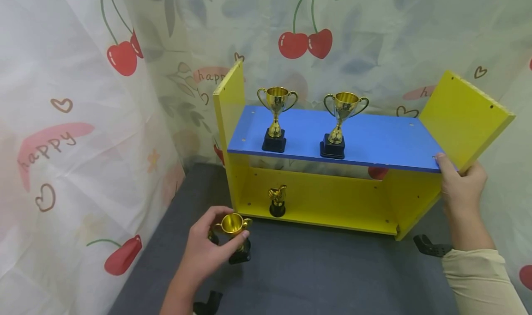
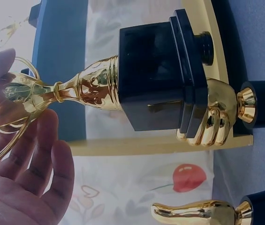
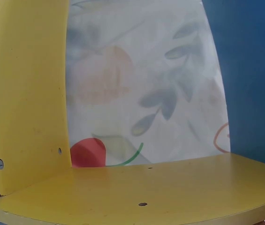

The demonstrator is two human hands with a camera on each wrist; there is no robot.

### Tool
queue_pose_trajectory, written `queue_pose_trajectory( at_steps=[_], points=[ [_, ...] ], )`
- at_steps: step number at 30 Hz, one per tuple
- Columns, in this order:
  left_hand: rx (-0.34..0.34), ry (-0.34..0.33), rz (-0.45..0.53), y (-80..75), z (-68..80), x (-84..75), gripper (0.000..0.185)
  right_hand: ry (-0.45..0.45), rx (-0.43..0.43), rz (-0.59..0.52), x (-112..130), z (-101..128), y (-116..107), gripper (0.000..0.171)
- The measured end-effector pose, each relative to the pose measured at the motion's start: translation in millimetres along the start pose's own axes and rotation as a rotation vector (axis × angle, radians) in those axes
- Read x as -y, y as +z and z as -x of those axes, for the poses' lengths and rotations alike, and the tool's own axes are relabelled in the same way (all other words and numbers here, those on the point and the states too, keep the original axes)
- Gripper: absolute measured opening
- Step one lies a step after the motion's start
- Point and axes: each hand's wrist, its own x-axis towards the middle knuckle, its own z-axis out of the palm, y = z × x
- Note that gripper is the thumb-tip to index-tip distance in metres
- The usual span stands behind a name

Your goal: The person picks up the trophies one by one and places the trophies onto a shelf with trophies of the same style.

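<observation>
My left hand (image 1: pixel 208 245) holds a gold trophy cup (image 1: pixel 232 224) by its bowl, above the dark table in front of the shelf's left end. In the left wrist view the cup's square black base (image 2: pixel 151 79) partly covers a gold fist-shaped trophy (image 2: pixel 216 117). Another gold hand-shaped trophy (image 2: pixel 195 213) stands at that view's lower right. My right hand (image 1: pixel 463 188) grips the yellow side panel (image 1: pixel 461 121) at the right, its thumb on the corner of the blue shelf board (image 1: pixel 382 135); its other fingers are mostly hidden behind the panel.
Two larger gold trophy cups, one left (image 1: pixel 274 116) and one right (image 1: pixel 338 125), stand on the blue board. A thumbs-up trophy (image 1: pixel 277 200) stands at the yellow lower board (image 1: pixel 332 204). Cloth with printed cherries (image 1: pixel 305 45) hangs behind and at the sides.
</observation>
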Motion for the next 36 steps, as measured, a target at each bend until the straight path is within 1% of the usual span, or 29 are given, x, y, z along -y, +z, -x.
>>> queue_pose_trajectory(
  at_steps=[15,23,36],
  points=[
    [0.022,0.047,0.020,7.5,-1.4,-3.2,0.051,0.041,-0.001,0.036,1.4,1.9,0.7,0.028],
    [0.037,0.031,0.028,12.9,-3.9,-9.1,0.052,0.032,-0.015,0.035,0.7,0.5,1.0,0.026],
    [0.071,0.073,0.067,20.1,-7.8,-11.6,0.052,0.030,-0.005,0.033,2.6,3.3,1.2,0.025]
  ],
)
